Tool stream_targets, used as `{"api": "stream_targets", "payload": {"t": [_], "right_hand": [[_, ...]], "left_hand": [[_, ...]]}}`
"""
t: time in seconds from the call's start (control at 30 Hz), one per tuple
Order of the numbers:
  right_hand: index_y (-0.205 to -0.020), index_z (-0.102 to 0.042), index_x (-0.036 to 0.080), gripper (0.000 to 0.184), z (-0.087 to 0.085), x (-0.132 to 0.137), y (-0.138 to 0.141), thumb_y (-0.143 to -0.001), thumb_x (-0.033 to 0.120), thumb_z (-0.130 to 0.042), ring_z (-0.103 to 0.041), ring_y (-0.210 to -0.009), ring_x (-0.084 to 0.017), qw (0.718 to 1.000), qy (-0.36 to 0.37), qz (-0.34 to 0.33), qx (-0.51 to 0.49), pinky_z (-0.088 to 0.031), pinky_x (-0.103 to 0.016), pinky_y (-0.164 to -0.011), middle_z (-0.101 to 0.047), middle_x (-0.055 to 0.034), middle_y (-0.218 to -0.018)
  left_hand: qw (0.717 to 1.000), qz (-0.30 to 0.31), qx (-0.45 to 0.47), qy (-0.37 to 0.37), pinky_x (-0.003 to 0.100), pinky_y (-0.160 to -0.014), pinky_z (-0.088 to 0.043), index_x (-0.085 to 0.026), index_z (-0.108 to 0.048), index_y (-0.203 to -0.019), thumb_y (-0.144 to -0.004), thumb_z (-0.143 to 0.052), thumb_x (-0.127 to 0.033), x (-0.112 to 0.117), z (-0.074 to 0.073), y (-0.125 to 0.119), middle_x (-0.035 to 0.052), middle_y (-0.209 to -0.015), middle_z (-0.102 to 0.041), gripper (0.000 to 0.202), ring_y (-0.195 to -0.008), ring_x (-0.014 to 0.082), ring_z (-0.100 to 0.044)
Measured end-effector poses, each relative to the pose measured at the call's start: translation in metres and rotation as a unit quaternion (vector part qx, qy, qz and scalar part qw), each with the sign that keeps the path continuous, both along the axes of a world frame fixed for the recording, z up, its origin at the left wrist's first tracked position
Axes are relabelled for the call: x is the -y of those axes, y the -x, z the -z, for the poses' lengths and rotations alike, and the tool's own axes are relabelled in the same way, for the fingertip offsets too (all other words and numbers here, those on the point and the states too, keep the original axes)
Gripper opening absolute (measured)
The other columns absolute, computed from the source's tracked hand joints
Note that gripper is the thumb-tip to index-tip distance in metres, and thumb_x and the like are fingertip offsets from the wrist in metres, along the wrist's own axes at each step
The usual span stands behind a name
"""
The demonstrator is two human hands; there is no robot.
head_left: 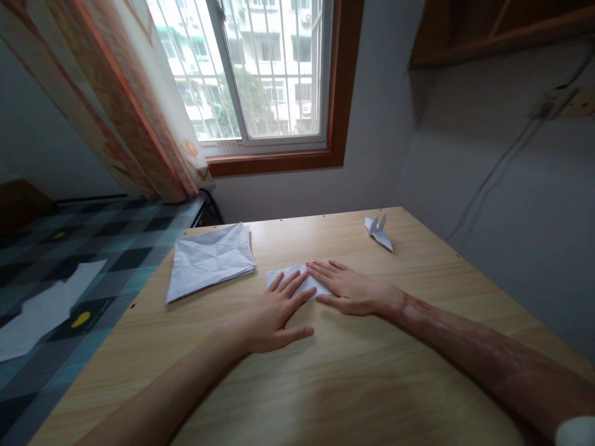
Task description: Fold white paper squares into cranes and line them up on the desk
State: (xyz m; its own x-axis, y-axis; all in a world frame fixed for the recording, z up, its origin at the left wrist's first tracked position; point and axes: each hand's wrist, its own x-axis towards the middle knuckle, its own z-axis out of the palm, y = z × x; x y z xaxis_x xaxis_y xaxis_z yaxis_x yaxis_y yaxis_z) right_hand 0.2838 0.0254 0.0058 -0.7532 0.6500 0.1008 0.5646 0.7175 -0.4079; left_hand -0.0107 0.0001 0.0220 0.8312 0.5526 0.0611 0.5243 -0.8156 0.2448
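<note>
A small folded sheet of white paper (pixel 302 271) lies flat on the wooden table (pixel 353 384), partly covered by both hands. My left hand (pixel 281 313) rests on its left part with fingers spread, the thumb stretched over the bare wood. Flat on the right part lies my right hand (pixel 348 288), its fingers straight and pointing left. How the paper is folded beneath my fingers is hidden.
Creased white sheets (pixel 211 260) are stacked at the table's back left. A folded paper crane (pixel 379 232) stands near the back right corner. Left of the table, loose white paper (pixel 51 310) lies on a checked bedcover (pixel 153 217). A window (pixel 279 74) is behind.
</note>
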Motion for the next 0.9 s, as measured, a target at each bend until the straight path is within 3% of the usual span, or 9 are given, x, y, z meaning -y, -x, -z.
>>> {"api": "stream_targets", "payload": {"t": [0.23, 0.4, 0.53, 0.6, 0.7, 0.8, 0.9], "right_hand": [[-0.178, -0.030, 0.023, 0.076, 0.009, -0.015, 0.016, -0.115, 0.065, -0.044, -0.028, -0.172, -0.031, 0.999, -0.030, 0.015, -0.028, -0.021, -0.056, -0.141, -0.028, -0.0135, -0.184], [-0.171, -0.045, 0.021, 0.063, 0.005, -0.015, 0.009, -0.115, 0.047, -0.050, -0.044, -0.164, -0.032, 0.996, -0.076, 0.012, -0.052, -0.034, -0.058, -0.135, -0.045, -0.0140, -0.176], [-0.137, -0.076, 0.021, 0.039, -0.004, -0.018, 0.002, -0.108, 0.027, -0.052, -0.068, -0.139, -0.029, 0.985, -0.118, -0.023, -0.123, -0.048, -0.053, -0.123, -0.076, -0.0100, -0.147], [-0.118, -0.082, 0.022, 0.032, -0.006, -0.018, 0.002, -0.103, 0.021, -0.054, -0.075, -0.121, -0.028, 0.979, -0.132, -0.025, -0.155, -0.053, -0.051, -0.115, -0.083, -0.0082, -0.130], [-0.103, -0.081, 0.024, 0.021, -0.006, -0.015, 0.006, -0.095, 0.018, -0.062, -0.074, -0.101, -0.027, 0.974, -0.144, -0.017, -0.173, -0.057, -0.049, -0.104, -0.085, -0.0066, -0.115], [-0.105, -0.078, 0.024, 0.022, -0.005, -0.012, 0.010, -0.090, 0.015, -0.066, -0.072, -0.102, -0.028, 0.974, -0.152, -0.015, -0.169, -0.058, -0.049, -0.103, -0.083, -0.0072, -0.114], [-0.126, -0.074, 0.023, 0.037, -0.005, -0.013, 0.012, -0.091, 0.014, -0.066, -0.070, -0.120, -0.031, 0.975, -0.155, -0.003, -0.161, -0.057, -0.052, -0.111, -0.077, -0.0114, -0.133]], "left_hand": [[0.999, -0.023, 0.022, -0.007, 0.069, -0.138, -0.023, -0.038, -0.045, -0.168, -0.110, -0.056, -0.063, 0.003, -0.007, -0.003, 0.0106, -0.182, -0.036, 0.064, -0.170, 0.0375, -0.030], [0.997, -0.032, 0.038, -0.065, 0.064, -0.136, -0.029, -0.027, -0.065, -0.149, -0.110, -0.058, -0.060, 0.002, -0.011, -0.006, 0.0136, -0.168, -0.057, 0.052, -0.160, 0.0371, -0.047], [0.992, -0.051, 0.058, -0.098, 0.055, -0.114, -0.053, -0.022, -0.075, -0.119, -0.106, -0.062, -0.060, 0.002, -0.013, -0.008, 0.0146, -0.140, -0.074, 0.042, -0.126, 0.0352, -0.070], [0.988, -0.081, 0.061, -0.116, 0.052, -0.102, -0.057, -0.022, -0.074, -0.107, -0.105, -0.063, -0.060, 0.003, -0.012, -0.009, 0.0145, -0.127, -0.077, 0.040, -0.114, 0.0346, -0.073], [0.981, -0.132, 0.067, -0.128, 0.047, -0.092, -0.059, -0.021, -0.070, -0.105, -0.106, -0.061, -0.057, 0.005, -0.010, -0.010, 0.0140, -0.125, -0.077, 0.037, -0.108, 0.0327, -0.075], [0.975, -0.171, 0.062, -0.128, 0.046, -0.088, -0.059, -0.021, -0.067, -0.111, -0.098, -0.068, -0.067, 0.007, -0.010, -0.013, 0.0153, -0.129, -0.076, 0.048, -0.105, 0.0336, -0.076], [0.972, -0.188, 0.051, -0.132, 0.052, -0.096, -0.059, -0.021, -0.067, -0.115, -0.086, -0.076, -0.075, 0.011, -0.014, -0.017, 0.0178, -0.131, -0.076, 0.062, -0.113, 0.0387, -0.074]]}}
